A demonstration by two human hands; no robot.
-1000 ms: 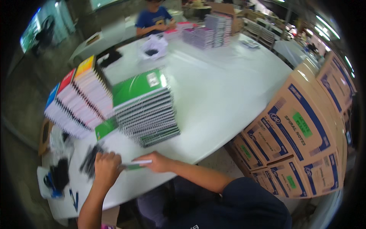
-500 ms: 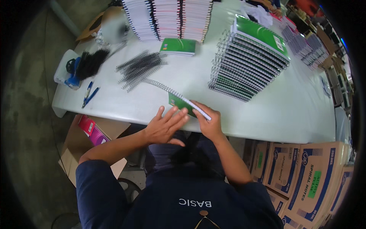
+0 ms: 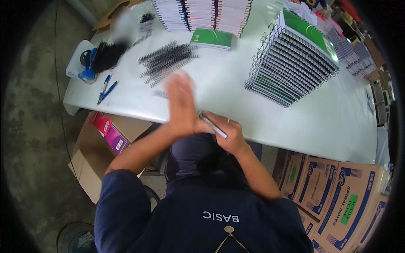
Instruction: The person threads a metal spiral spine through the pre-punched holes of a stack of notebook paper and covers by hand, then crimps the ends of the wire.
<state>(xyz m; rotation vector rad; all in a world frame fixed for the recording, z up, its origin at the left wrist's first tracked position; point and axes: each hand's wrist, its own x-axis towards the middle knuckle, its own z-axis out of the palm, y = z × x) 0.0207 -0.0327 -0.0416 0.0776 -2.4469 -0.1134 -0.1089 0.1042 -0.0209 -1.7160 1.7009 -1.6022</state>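
My right hand (image 3: 231, 135) is closed round a small spiral notebook (image 3: 218, 130), held edge-on just off the table's near edge. My left hand (image 3: 182, 107) is beside it, flat and upright with its fingers stretched out and blurred by motion. It hides most of the notebook's far part and of the wire coil (image 3: 161, 93), whose end shows to its left. Beyond lies a heap of loose dark coils (image 3: 166, 61). A green notebook (image 3: 211, 39) lies behind the heap, and a tall stack of bound green notebooks (image 3: 291, 63) stands to the right.
Blue-handled pliers (image 3: 108, 92) and a white tub (image 3: 76, 63) with dark coils lie on the left of the white table (image 3: 320, 126). Tall notebook stacks (image 3: 200, 16) stand at the back. Cartons (image 3: 346, 202) fill the lower right; an open box (image 3: 90, 156) stands lower left. Another person's hand (image 3: 324, 12) shows far right.
My left hand has swung upward and across the coil, covering much of it. My right hand still grips the notebook, now a little nearer to me. The whole view has shifted slightly.
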